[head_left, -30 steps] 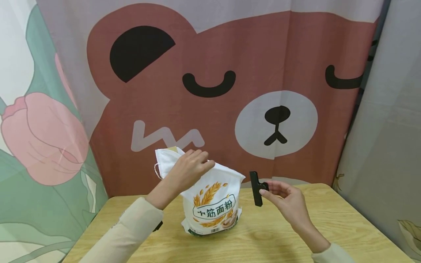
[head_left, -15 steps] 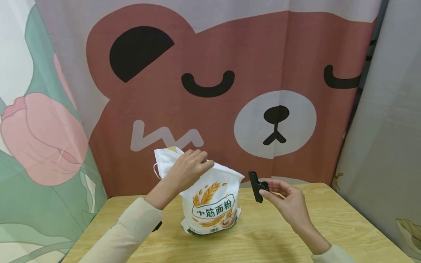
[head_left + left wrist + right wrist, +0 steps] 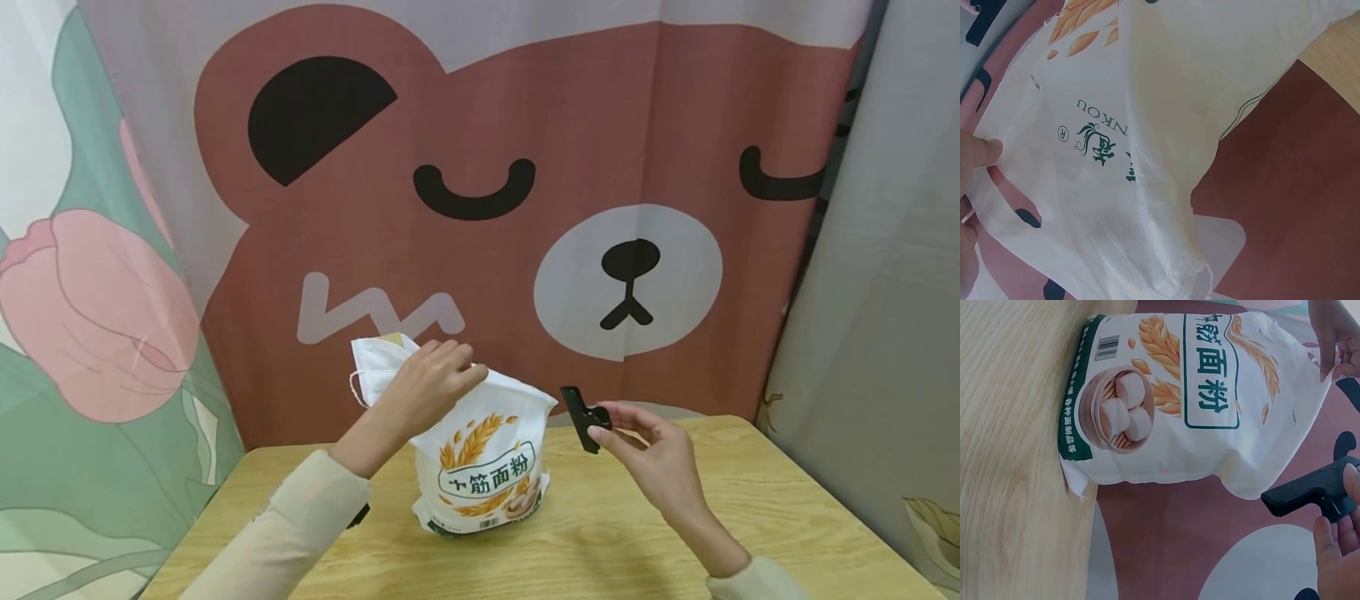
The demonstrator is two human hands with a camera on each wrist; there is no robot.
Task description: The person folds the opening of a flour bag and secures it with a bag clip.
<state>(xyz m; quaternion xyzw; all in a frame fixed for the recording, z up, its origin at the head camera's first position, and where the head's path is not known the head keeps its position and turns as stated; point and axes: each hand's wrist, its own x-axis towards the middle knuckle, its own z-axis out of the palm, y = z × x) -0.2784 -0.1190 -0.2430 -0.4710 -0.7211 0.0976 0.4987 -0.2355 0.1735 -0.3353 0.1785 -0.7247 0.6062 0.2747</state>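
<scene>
A white flour bag (image 3: 487, 450) with wheat ears and green lettering stands upright on the table. My left hand (image 3: 427, 387) grips its gathered top edge, which slants up to the left. Close by in the left wrist view are the bag's printed side (image 3: 1085, 187) and my fingertips (image 3: 982, 152) on the cloth. To the right of the bag, my right hand (image 3: 663, 458) pinches a black clip (image 3: 581, 419) by its handles between thumb and fingers. The clip (image 3: 1310, 487) is held in the air, near the bag's upper corner; I cannot tell whether its mouth is open.
The wooden table (image 3: 637, 533) carries the bag. A small black object (image 3: 358, 517) shows partly behind my left sleeve. A curtain (image 3: 337, 233) with a bear print hangs just behind the table, and a grey curtain (image 3: 877, 333) hangs at the right.
The black clip has tilted, its upper end leaning further left and its lower end rising a little. My left hand and the flour bag have stayed in place.
</scene>
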